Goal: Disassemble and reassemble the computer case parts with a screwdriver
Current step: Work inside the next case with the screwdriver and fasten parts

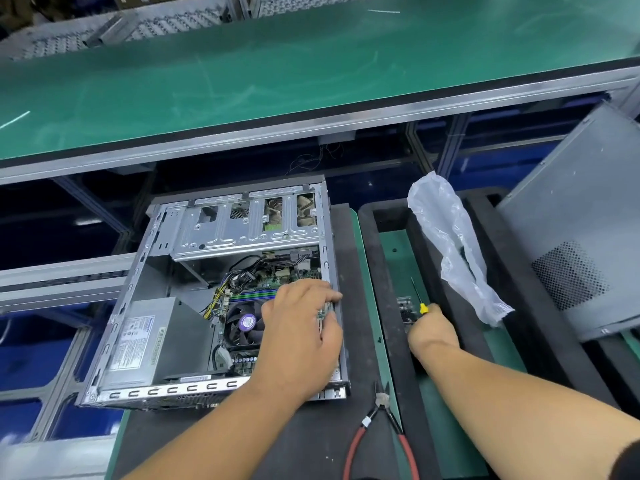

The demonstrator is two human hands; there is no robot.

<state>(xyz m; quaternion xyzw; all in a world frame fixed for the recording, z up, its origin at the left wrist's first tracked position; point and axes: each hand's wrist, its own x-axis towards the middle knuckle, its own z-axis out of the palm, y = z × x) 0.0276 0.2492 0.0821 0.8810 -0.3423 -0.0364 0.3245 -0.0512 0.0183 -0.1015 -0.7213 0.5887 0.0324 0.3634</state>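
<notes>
Steel computer case (221, 296) lies open on its side at about nine o'clock from the frame's centre, on a black foam pad (349, 258). Inside it, a grey power supply (152, 337) sits at seven o'clock, a drive cage (249, 223) at twelve, and a cooler fan (244, 327) near the middle. Over the case's right edge at three o'clock, the left hand (298, 337) curls its fingers around a small circuit card (323, 315), pinching it. At six o'clock from that hand, red-handled cutters (379, 427) rest on the foam. Farther right, the right hand (433, 332) grips a yellow-handled screwdriver (420, 301), shaft pointing to twelve o'clock, above a small board (405, 310) in a green tray (394, 244). A clear plastic bag (453, 247) lies at one o'clock from it, and a grey side panel (575, 237) leans at three o'clock.
</notes>
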